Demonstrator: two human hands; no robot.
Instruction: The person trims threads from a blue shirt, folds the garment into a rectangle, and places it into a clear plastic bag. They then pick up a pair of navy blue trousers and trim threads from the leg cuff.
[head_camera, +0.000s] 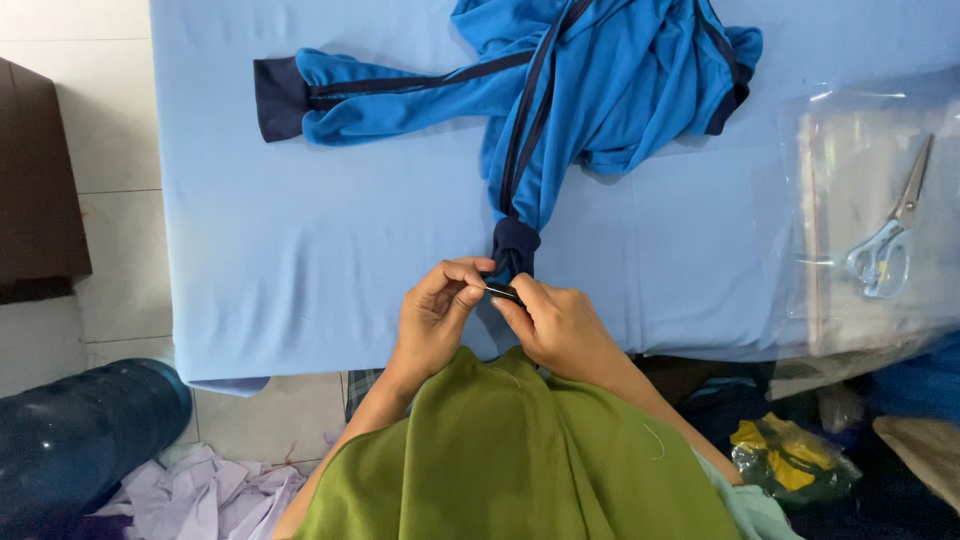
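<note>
The blue jacket (600, 80) lies rumpled on the counter (300, 250), one sleeve stretched out to the left with its dark navy cuff (278, 98) at the far end, the other sleeve running straight toward the person and ending in a second dark cuff (514, 245) at the near edge. Both hands meet at this near cuff. The left hand (437, 310) pinches the fabric between thumb and fingers; the right hand (560, 322) closes on it from the other side, and between them shows a small dark strip (502, 291), perhaps a tag or fold of the cuff, too small to tell. Both hands are clenched on the cuff.

The work appears to be close finishing or checking of the cuff edge, judging by the fine grip. A next move would call for keeping the cuff taut and steady between the two pinches, since the fabric is soft and bunched.

To the right on the counter lies a clear plastic bag (860, 200), with a pair of scissors (890, 235) with pale handles on it, well apart from the hands. The counter is covered in smooth light-blue cloth. The person wears an olive-green garment (510, 460). Below the counter the floor is pale tile (110, 140); a large blue water bottle (80, 430) lies at the lower left beside pale lilac cloth scraps (200, 495), and a yellow crumpled bag (790, 460) sits at the lower right.
</note>
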